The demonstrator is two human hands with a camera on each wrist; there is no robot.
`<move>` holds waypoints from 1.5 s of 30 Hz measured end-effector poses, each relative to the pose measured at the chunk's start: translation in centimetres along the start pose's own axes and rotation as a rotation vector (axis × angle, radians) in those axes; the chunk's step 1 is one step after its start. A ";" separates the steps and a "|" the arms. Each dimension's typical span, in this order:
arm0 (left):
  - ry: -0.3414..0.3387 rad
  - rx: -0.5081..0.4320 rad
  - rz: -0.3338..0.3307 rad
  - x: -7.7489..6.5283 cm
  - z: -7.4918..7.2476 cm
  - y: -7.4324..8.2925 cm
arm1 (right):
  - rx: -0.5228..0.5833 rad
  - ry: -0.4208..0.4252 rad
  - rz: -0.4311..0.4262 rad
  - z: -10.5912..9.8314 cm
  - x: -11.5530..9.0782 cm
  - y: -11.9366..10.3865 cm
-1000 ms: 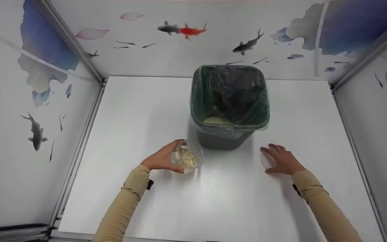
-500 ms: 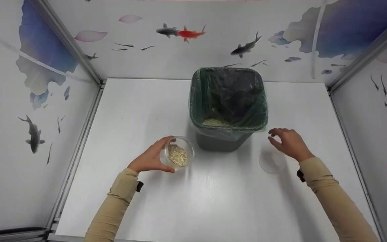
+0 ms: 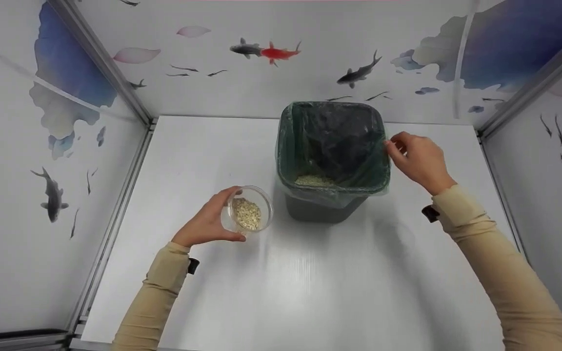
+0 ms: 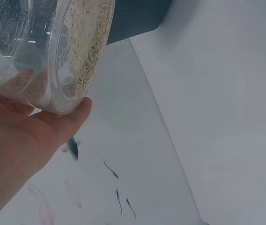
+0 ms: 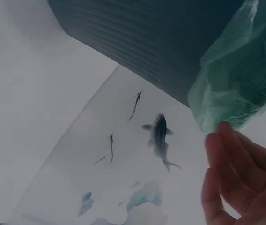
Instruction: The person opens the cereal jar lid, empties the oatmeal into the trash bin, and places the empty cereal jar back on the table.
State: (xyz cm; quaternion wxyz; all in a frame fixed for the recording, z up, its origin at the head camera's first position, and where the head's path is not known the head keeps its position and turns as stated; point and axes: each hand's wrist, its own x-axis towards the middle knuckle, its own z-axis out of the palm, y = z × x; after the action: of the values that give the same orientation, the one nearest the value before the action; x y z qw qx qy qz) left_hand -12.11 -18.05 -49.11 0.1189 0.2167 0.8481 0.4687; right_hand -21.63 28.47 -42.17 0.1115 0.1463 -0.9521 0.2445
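Note:
In the head view my left hand point(image 3: 205, 225) grips a clear plastic cup point(image 3: 268, 207) from its left side, thumb and fingers around the wall. Pale dry flakes point(image 3: 247, 213) lie in it; in the left wrist view they show through the tilted cup's clear bottom. My right hand point(image 3: 422, 158) is at the right rim of a dark waste bin point(image 3: 317, 210) lined with a thin green bag point(image 3: 339, 141). In the right wrist view its fingertips point(image 5: 224, 129) come right up to the bag's overhanging edge, fingers bent and thumb apart from them.
More pale flakes point(image 3: 314, 181) lie at the bottom inside the bin. The bin stands toward the back of a white tabletop point(image 3: 300, 292). White panels point(image 3: 212, 97) printed with fish enclose the back and both sides, with metal rails at the corners.
My left hand has drawn the cup left and slightly back from the bin. My right hand has left a clear round piece on the table, now not visible, and risen to the bin's rim.

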 end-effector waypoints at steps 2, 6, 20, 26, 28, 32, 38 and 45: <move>0.015 0.003 -0.002 -0.2 -0.2 0.1 | -0.037 -0.052 0.029 0.0 0.5 -0.5; 0.049 0.032 -0.011 -0.5 -0.5 0.3 | -0.080 -0.098 0.023 0.4 0.9 -1.0; 0.207 0.044 -0.004 0.8 -2.2 2.1 | 0.040 -0.051 0.032 1.5 1.1 -1.3; 0.247 0.071 0.002 2.0 -3.3 3.2 | 0.068 -0.008 0.054 2.1 1.1 -1.2; 0.249 0.086 0.003 2.5 -3.6 3.7 | 0.072 0.004 0.055 2.2 1.1 -1.1; 0.241 0.122 0.020 3.6 -4.3 4.6 | 0.068 0.015 0.043 2.1 1.2 -1.1; 0.231 0.156 0.043 5.8 -5.2 5.6 | -0.005 -0.049 0.048 1.4 1.5 -1.1; 0.214 0.179 0.045 6.9 -5.9 6.4 | -0.144 -0.153 0.020 0.2 2.2 -1.5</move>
State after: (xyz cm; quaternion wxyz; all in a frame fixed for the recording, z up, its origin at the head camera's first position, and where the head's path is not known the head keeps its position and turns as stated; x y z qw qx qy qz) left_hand -18.92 -16.11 -40.52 -0.0028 0.1943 0.8892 0.4141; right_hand -23.21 26.64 -41.06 0.0463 0.1468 -0.9743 0.1644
